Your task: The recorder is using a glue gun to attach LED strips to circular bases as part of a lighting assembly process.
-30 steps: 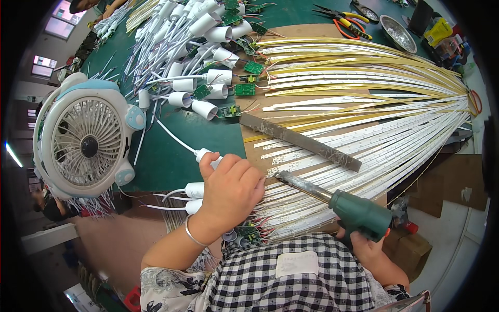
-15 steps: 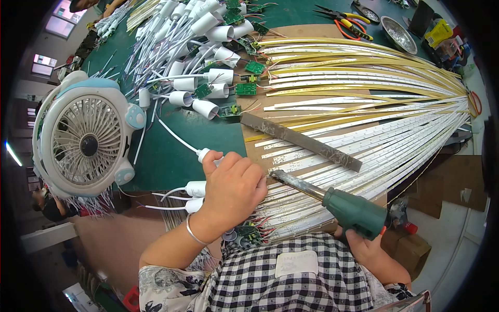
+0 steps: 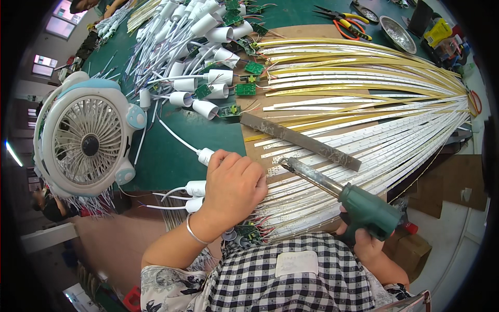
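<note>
My right hand [image 3: 366,245] is wrapped round the grip of a green soldering gun [image 3: 370,210]. The gun's long metal barrel points up and left, its tip over the ends of white LED strips [image 3: 322,158], a little right of my left hand. My left hand [image 3: 236,179] is closed, fingers curled down at the strip ends; whatever they pinch is hidden beneath them. Against its thumb side lies a white cap [image 3: 206,156] with a white cable. Two more white caps, one of them the lower cap [image 3: 193,205], sit by my left wrist. Green circuit boards [image 3: 248,234] with red wires lie below that hand.
A dark metal bar [image 3: 301,141] lies across the strips. Beyond are piled white caps [image 3: 221,34] with cables and boards. A fan [image 3: 89,145] stands at left. Pliers [image 3: 351,23] and a metal bowl [image 3: 398,35] are at the far right; yellow-edged strips [image 3: 332,52] spread below them.
My right hand has drawn the soldering gun slightly right, and its tip has moved away from my left hand. The left hand stays nearly where it was, still closed.
</note>
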